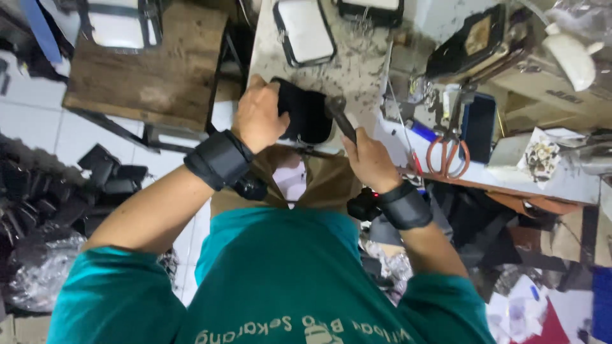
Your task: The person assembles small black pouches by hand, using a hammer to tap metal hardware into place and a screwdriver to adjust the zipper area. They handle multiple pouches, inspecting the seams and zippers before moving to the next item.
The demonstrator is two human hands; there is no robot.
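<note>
**Hammer head at pouch's right edge**

Black pouch (pixel 306 114) flat on tabletop (pixel 357 70), at near edge, just ahead of torso. Left hand (pixel 258 118) laid over pouch's left side, fingers curled down on it, pinning it; thumb side hidden, so full grip not readable. Right hand (pixel 368 159) closed round handle of hammer (pixel 340 114). Handle's long axis slants up and left from right hand toward pouch; metal head sits at pouch's upper right corner, touching or just above — cannot tell which. Pouch thus lies left of and beyond right hand, directly under left. Left hand nearer to pouch; right reaches it only through tool. Hands close, pouch between them.

Black wrist straps on both forearms. Orange-handled scissors (pixel 446 156) right of right hand, apart from it, beside dark blue phone (pixel 478 127). White-faced black case (pixel 305 30) farther up tabletop, beyond pouch. Grit and scraps scattered over surface. Wooden stool (pixel 150 70) off left, heap of dark pouches (pixel 105 175) on floor below it.
</note>
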